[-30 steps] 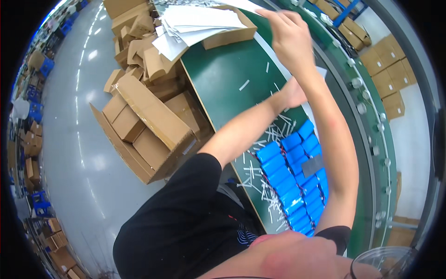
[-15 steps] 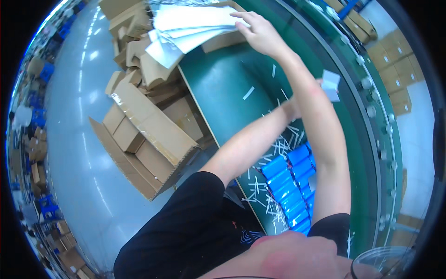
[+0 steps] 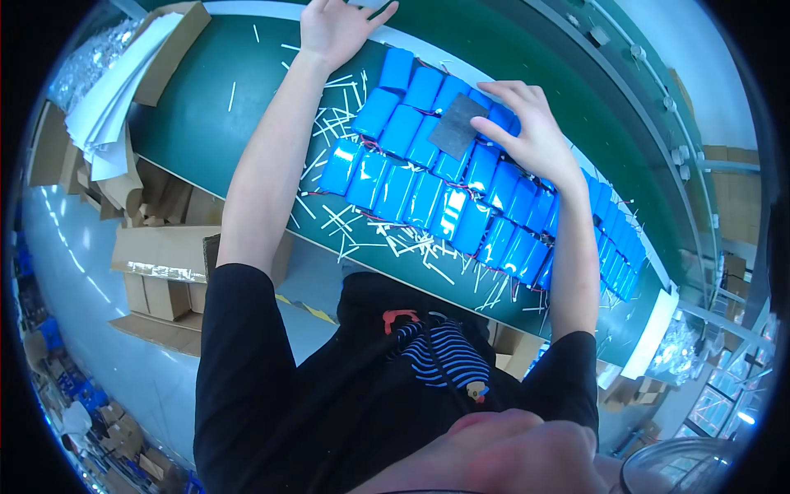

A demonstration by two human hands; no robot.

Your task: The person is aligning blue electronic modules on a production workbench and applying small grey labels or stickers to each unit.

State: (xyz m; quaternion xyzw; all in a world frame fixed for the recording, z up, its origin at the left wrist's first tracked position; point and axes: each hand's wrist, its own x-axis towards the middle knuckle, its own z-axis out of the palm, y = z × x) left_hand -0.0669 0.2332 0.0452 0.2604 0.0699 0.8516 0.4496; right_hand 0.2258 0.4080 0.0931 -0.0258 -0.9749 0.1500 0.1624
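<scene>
I have my left hand (image 3: 336, 34) and right hand (image 3: 533, 130) at upper centre, fingers apart; a thumb brush could slide the dark-grey rectangular sheet (image 3: 455, 128) off the glossy blue blocks (image 3: 375, 113).

The packs (image 3: 401, 130) are bright blue. On the packs, a square sheet (image 3: 458, 125) is plain dark grey; beneath the packs, the tabletop (image 3: 193, 107) is deep green; beside the packs, thin strips (image 3: 411, 242) are white. Facing the packs, a black shirt (image 3: 362, 387) bears curved blue stripes.
</scene>
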